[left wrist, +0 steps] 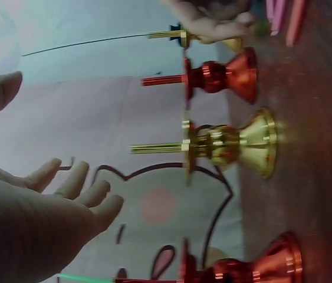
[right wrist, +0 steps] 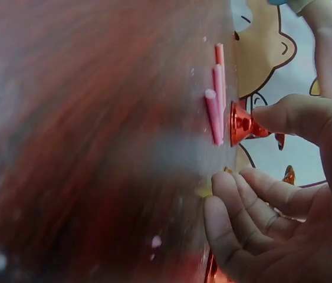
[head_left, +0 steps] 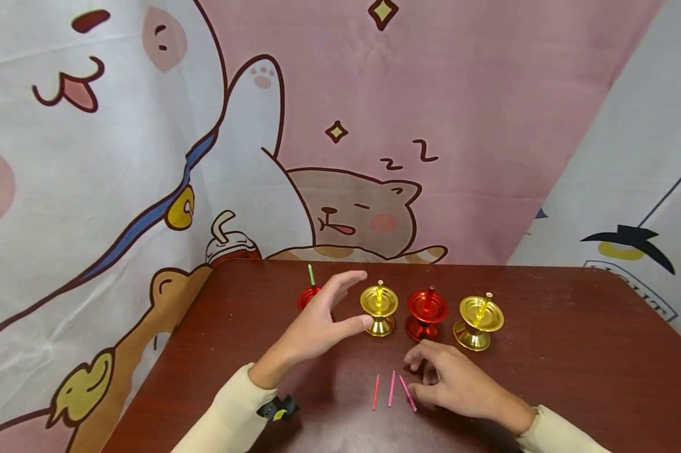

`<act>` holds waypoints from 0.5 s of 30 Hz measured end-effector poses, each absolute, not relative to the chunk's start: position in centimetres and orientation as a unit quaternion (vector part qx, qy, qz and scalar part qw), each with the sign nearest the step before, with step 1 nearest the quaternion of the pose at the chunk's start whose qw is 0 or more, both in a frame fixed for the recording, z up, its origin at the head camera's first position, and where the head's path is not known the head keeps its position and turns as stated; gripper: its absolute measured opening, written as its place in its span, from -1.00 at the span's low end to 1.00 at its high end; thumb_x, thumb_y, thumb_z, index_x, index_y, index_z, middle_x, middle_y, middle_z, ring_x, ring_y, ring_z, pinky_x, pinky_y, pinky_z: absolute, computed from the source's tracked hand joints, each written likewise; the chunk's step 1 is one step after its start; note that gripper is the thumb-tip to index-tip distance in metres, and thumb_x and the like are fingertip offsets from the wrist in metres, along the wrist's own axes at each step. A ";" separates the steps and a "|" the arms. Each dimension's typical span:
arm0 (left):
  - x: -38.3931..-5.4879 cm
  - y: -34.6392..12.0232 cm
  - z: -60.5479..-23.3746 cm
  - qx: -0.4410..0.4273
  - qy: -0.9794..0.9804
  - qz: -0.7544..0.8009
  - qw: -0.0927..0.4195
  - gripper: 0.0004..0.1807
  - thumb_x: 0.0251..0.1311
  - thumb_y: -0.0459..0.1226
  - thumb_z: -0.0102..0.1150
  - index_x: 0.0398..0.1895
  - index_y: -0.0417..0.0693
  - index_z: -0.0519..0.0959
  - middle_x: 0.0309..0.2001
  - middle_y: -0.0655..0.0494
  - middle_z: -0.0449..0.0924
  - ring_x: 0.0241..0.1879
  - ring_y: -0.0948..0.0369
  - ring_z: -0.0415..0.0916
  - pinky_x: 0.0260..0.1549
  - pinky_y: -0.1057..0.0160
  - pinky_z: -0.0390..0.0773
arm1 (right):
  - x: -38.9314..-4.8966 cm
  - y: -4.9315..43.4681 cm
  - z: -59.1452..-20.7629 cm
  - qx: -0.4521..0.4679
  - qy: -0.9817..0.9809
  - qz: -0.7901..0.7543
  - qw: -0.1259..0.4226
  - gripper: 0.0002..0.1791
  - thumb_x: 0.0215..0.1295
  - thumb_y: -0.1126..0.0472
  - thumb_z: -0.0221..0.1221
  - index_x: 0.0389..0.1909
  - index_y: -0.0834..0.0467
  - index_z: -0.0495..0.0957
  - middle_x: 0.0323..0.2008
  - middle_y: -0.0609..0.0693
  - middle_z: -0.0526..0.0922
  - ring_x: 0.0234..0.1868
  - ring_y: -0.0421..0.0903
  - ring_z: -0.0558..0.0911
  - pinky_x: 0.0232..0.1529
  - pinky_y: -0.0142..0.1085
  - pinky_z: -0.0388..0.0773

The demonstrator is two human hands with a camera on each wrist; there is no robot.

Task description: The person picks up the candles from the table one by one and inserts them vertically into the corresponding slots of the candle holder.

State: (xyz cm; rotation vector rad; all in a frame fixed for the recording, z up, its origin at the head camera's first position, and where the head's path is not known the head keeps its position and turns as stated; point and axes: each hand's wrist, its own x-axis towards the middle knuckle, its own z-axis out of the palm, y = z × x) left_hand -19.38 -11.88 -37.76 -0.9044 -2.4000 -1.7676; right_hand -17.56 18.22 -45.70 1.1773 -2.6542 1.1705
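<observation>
My left hand [head_left: 318, 324] hovers with its fingers spread and nothing in its grasp, overlapping a red candle holder [head_left: 305, 297] that bears an upright green candle [head_left: 311, 275]. Just right of its fingertips stands a gold candle holder [head_left: 379, 324]. A second red holder [head_left: 423, 330] and another gold one [head_left: 473, 338] continue the row, each with an upright central tube. My right hand [head_left: 459, 382] is low over the table, fingers loosely bent and holding nothing. Beside its thumb lie three thin candles: a pink one [head_left: 408, 394], another pink one [head_left: 391, 389] and a coral-red one [head_left: 376, 392].
Everything stands on a dark reddish-brown table [head_left: 573, 352] with rounded far corners. Behind its back edge hangs a cartoon-printed cloth [head_left: 488, 126]. A dark bat-shaped piece [head_left: 278, 409] sits at the left sleeve's cuff.
</observation>
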 end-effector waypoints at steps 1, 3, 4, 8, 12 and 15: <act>-19.5 -11.7 -38.1 -0.286 -0.775 -0.563 0.002 -0.20 0.42 -0.24 0.43 0.65 -0.11 0.31 0.59 0.02 0.37 0.64 0.05 0.21 0.61 -0.11 0.16 | -17.5 18.1 -45.7 0.372 -0.848 0.376 0.001 -0.65 0.18 0.26 0.57 -0.07 0.11 0.66 -0.21 -0.15 0.65 -0.35 -0.34 0.60 -0.36 -0.35 0.62; -19.7 -11.5 -38.7 -0.272 -0.783 -0.560 -0.015 -0.17 0.43 -0.23 0.42 0.67 -0.12 0.27 0.63 0.00 0.32 0.67 0.05 0.15 0.62 -0.10 0.13 | -17.4 17.9 -45.7 0.363 -0.851 0.378 -0.009 -0.65 0.17 0.24 0.59 -0.09 0.12 0.67 -0.24 -0.17 0.64 -0.37 -0.34 0.59 -0.38 -0.37 0.61; -19.8 -11.4 -39.0 -0.264 -0.786 -0.558 -0.020 -0.16 0.43 -0.22 0.42 0.69 -0.11 0.25 0.64 0.01 0.30 0.68 0.05 0.13 0.63 -0.08 0.12 | -17.3 17.7 -45.7 0.360 -0.854 0.377 -0.012 -0.64 0.17 0.22 0.60 -0.09 0.12 0.67 -0.25 -0.18 0.64 -0.38 -0.34 0.59 -0.38 -0.37 0.60; -20.2 -11.0 -39.9 -0.246 -0.793 -0.557 -0.027 -0.12 0.44 -0.21 0.40 0.71 -0.16 0.20 0.67 -0.05 0.23 0.70 -0.02 0.08 0.63 -0.10 0.11 | -17.1 17.3 -45.6 0.349 -0.870 0.348 -0.009 -0.58 0.11 0.09 0.66 -0.11 0.10 0.68 -0.31 -0.25 0.60 -0.39 -0.37 0.55 -0.39 -0.39 0.55; -20.7 -10.5 -40.7 -0.237 -0.800 -0.551 -0.028 -0.11 0.43 -0.20 0.41 0.71 -0.18 0.21 0.67 -0.13 0.23 0.68 -0.12 0.11 0.60 -0.18 0.15 | -16.9 17.0 -45.5 0.345 -0.884 0.316 0.003 -0.53 0.02 0.02 0.69 -0.16 0.05 0.66 -0.35 -0.31 0.55 -0.37 -0.37 0.50 -0.36 -0.37 0.50; -21.2 -10.0 -41.2 -0.227 -0.807 -0.544 -0.034 -0.10 0.41 -0.18 0.43 0.71 -0.18 0.21 0.66 -0.18 0.22 0.67 -0.14 0.13 0.59 -0.20 0.19 | -16.9 17.0 -45.5 0.345 -0.886 0.310 -0.002 -0.52 -0.02 0.01 0.71 -0.19 0.02 0.65 -0.38 -0.33 0.52 -0.37 -0.37 0.49 -0.35 -0.36 0.49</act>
